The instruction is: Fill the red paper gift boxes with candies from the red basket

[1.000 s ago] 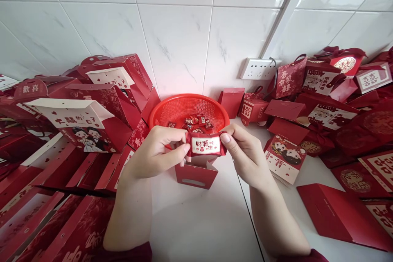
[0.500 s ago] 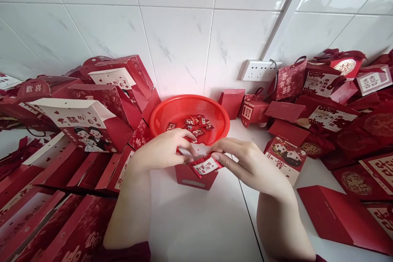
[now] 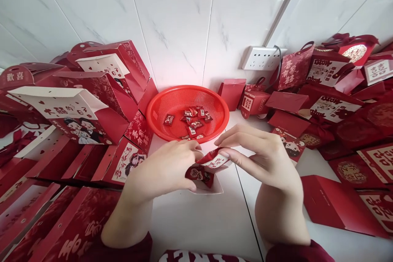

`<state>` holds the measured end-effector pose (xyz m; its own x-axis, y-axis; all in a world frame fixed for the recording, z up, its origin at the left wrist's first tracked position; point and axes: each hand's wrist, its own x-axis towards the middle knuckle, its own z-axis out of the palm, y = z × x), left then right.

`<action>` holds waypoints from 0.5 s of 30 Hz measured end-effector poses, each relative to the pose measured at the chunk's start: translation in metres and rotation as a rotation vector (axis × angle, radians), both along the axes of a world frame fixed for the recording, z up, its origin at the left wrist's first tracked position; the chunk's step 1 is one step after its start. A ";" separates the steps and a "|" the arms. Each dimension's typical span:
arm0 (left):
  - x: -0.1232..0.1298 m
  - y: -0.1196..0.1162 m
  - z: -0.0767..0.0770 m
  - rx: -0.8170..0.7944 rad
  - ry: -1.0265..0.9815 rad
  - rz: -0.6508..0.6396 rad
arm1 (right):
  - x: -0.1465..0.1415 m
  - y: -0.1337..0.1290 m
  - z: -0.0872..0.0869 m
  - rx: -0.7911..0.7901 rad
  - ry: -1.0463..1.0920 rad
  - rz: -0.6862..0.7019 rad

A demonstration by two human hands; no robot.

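A small open red box (image 3: 215,188) with a pale inside stands on the white surface between my hands, holding dark red wrapped candies (image 3: 199,174). My left hand (image 3: 167,166) curves round the box's left side, its thumb at the near rim and its fingers behind. Between the thumb and fingers of my right hand (image 3: 258,155) is a red-and-white packet (image 3: 216,160), tilted over the box opening. Just behind, a red perforated basket (image 3: 159,120) contains several wrapped candies (image 3: 193,115).
Many red gift boxes (image 3: 86,110) crowd the left side, some open. More boxes and bags (image 3: 334,106) are heaped at the right. A red box (image 3: 340,208) lies near my right forearm. A socket strip (image 3: 260,58) is on the tiled wall.
The small box now tips toward me, showing its opening and the candies inside. My left hand has moved down along its side. The packet has risen slightly and turned in my right hand.
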<state>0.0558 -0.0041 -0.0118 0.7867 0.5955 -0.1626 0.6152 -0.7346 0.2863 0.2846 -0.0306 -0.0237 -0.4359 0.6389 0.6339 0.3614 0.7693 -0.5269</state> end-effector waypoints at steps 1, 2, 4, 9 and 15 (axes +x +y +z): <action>0.001 0.002 0.000 -0.018 -0.006 -0.003 | 0.000 0.000 0.000 0.008 0.003 0.019; 0.002 0.003 0.000 -0.036 -0.010 -0.002 | 0.000 0.000 0.001 0.011 0.002 0.037; 0.002 0.007 0.001 -0.073 -0.024 0.005 | -0.001 -0.001 0.002 0.002 -0.003 0.063; 0.001 0.010 -0.001 -0.135 -0.068 0.011 | -0.004 -0.002 0.003 -0.037 -0.016 0.084; 0.002 0.008 -0.002 -0.137 -0.125 0.047 | -0.013 0.004 -0.002 -0.056 -0.147 0.138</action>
<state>0.0574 0.0035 -0.0135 0.7779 0.6108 -0.1477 0.6011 -0.6548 0.4581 0.2715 -0.0265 -0.0259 -0.6072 0.5988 0.5222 0.3308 0.7881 -0.5191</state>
